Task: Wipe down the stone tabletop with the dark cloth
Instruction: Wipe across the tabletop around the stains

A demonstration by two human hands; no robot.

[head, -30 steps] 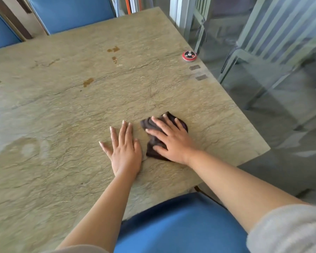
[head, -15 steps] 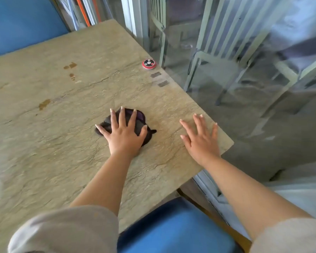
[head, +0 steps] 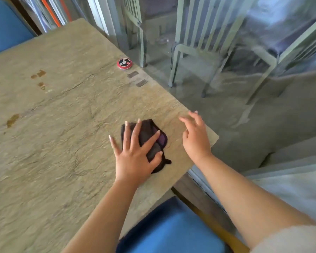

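The dark cloth (head: 158, 141) lies bunched on the beige stone tabletop (head: 62, 143) near its front right corner. My left hand (head: 135, 156) presses flat on the cloth with its fingers spread and straight. Just to the right, my right hand (head: 194, 137) hovers over the table's corner with loosely bent fingers and holds nothing. Several brown stains (head: 12, 120) mark the stone at the left, with more stains (head: 38, 73) farther back.
A round red call button (head: 124, 63) and two small grey patches (head: 137, 79) sit by the right table edge. Blue chair seats stand at the front (head: 171, 229) and back left (head: 5, 24). Pale slatted chairs (head: 199, 42) show behind glass on the right.
The cloth passed from my right hand to my left hand. My left hand has since slid it rightwards, toward the corner. My right hand lifted off the stone and its fingers bent.
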